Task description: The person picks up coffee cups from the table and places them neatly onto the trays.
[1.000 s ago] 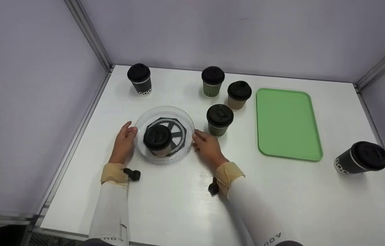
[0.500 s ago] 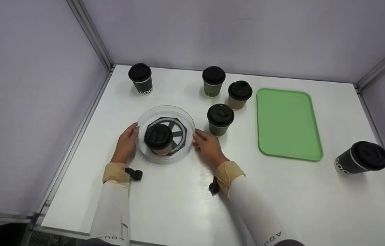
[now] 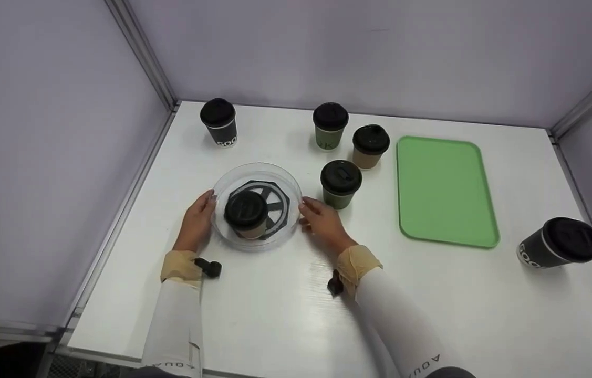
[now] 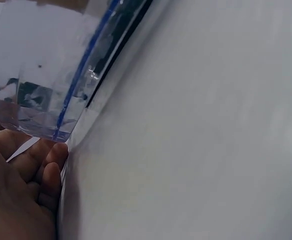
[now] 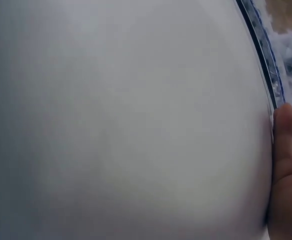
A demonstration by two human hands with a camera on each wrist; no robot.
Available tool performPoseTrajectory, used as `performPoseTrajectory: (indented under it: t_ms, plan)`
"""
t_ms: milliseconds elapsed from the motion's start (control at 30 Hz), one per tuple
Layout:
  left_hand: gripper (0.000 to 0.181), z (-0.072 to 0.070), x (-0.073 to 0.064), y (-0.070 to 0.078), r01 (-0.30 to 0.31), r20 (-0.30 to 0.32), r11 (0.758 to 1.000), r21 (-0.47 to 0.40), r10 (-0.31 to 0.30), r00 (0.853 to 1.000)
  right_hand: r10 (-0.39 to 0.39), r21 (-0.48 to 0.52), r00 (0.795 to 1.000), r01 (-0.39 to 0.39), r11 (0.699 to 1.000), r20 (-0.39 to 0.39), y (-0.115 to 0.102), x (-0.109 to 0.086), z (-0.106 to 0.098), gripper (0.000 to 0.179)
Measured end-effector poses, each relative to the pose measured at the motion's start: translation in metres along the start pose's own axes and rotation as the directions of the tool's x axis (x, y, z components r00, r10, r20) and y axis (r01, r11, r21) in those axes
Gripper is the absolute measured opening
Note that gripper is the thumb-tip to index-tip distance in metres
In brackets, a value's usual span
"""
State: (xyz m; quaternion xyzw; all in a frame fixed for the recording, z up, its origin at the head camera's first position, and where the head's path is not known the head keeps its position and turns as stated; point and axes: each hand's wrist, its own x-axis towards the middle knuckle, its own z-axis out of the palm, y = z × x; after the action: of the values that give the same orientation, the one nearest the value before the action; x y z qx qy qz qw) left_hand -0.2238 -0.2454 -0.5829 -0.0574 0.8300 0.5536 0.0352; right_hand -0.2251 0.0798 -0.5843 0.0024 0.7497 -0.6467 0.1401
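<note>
Between my two hands sits a clear round tray (image 3: pixel 259 170) with a dark, spoked wheel pattern at its centre. On it, toward the left front, stands a brown paper coffee cup (image 3: pixel 246 212) with a black lid. My left hand (image 3: pixel 196 220) holds the tray's left rim; in the left wrist view its fingers (image 4: pixel 51 175) bend beneath the clear wall. At the opposite side my right hand (image 3: pixel 324 223) grips the rim, thumb on the near edge. The right wrist view catches only a finger (image 5: pixel 284 135) beside the tray's edge, low at the table.
Right beside my right hand is a green lidded cup (image 3: pixel 340 184). Behind it stand a brown cup (image 3: pixel 370 147) and another green cup (image 3: pixel 330 126). A black cup (image 3: pixel 218 122) is at the back left, another (image 3: pixel 557 243) far right. A green tray (image 3: pixel 445 191) lies right of centre.
My left fingers have drawn in against the rim from a more spread pose. The whole scene shifts slightly right in view; the cups and right hand keep their places.
</note>
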Motion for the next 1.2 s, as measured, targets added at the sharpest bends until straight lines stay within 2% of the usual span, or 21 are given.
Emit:
performPoseTrajectory:
  t_ms: [133,200,267,433,700,767,833,1067,1200]
  plan:
    - [0.053,0.003,0.0,0.0,0.004,0.003,1.0,0.008,-0.004,1.0,-0.001,-0.088,1.0,0.001,0.996,0.009,-0.009,0.002,-0.003,0.055]
    - [0.052,0.005,0.001,0.0,0.001,0.003,1.0,0.008,-0.001,1.0,-0.023,-0.171,1.0,0.023,0.985,0.006,-0.014,0.004,-0.005,0.058]
    - [0.053,0.007,0.001,0.0,-0.004,0.006,1.0,0.01,0.004,1.0,-0.058,-0.279,0.998,0.056,0.959,0.002,-0.019,0.006,-0.006,0.06]
    - [0.052,0.008,0.001,0.001,-0.004,0.008,1.0,0.012,0.004,1.0,-0.122,-0.493,0.992,0.112,0.863,0.012,-0.024,0.017,-0.005,0.064]
    - [0.054,0.001,-0.001,-0.001,0.0,0.008,1.0,-0.019,0.0,1.0,-0.212,-0.568,0.977,0.191,0.801,0.031,-0.023,0.026,0.005,0.044]
    - [0.055,-0.001,-0.001,-0.003,0.002,0.01,1.0,-0.028,-0.001,1.0,-0.232,-0.559,0.972,0.213,0.801,0.037,-0.023,0.026,0.007,0.04]
    - [0.054,-0.002,0.0,-0.003,0.002,0.005,1.0,-0.029,-0.002,1.0,-0.244,-0.535,0.969,0.225,0.815,0.035,-0.023,0.025,0.008,0.038]
    - [0.054,-0.002,0.0,-0.004,-0.007,-0.001,0.999,-0.037,0.007,1.0,-0.193,-0.478,0.981,0.175,0.861,0.011,-0.022,0.025,0.005,0.042]
    - [0.054,-0.001,0.0,-0.003,-0.014,-0.006,0.999,-0.039,0.014,1.0,-0.188,-0.443,0.982,0.173,0.88,0.01,-0.021,0.027,0.004,0.042]
